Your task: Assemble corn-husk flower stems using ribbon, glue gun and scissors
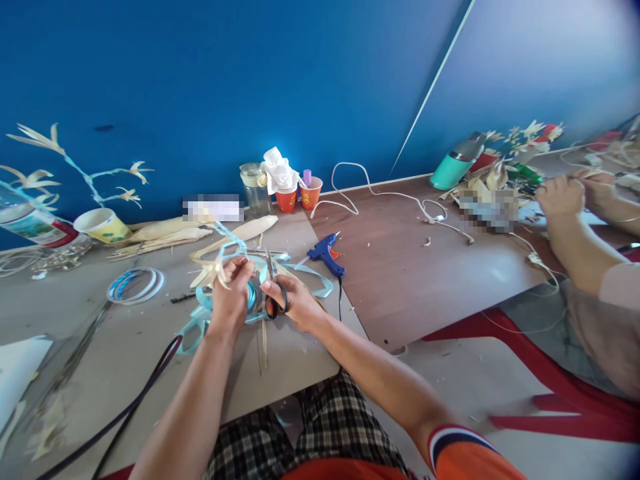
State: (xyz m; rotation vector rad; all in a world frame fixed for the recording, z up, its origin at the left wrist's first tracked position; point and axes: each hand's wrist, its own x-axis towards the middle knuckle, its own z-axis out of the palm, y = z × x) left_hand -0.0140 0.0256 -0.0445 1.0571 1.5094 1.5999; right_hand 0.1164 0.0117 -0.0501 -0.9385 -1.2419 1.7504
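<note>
My left hand (pixel 230 293) is closed on a handmade flower stem (pixel 231 235) wound in light blue ribbon, with pale, dry petals by the fingers. Scissors (pixel 271 264) with dark handles are gripped in my right hand (pixel 296 303), blades pointing away from me and close to a strip of the ribbon. How far the blades are apart is too small to tell. Loose blue ribbon (pixel 320 283) curls on the table around both hands. A ribbon roll (pixel 251 297) lies partly hidden between them. Thin sticks (pixel 265 343) lie beneath.
A blue glue gun (pixel 327 253) lies right of my hands, its cord hanging over the edge. Tape rings (pixel 135 287) are at left. Paper cups (pixel 286 200), a glass jar (pixel 256 193) and husks (pixel 160 230) line the wall. Another person's hands (pixel 563 197) work at far right.
</note>
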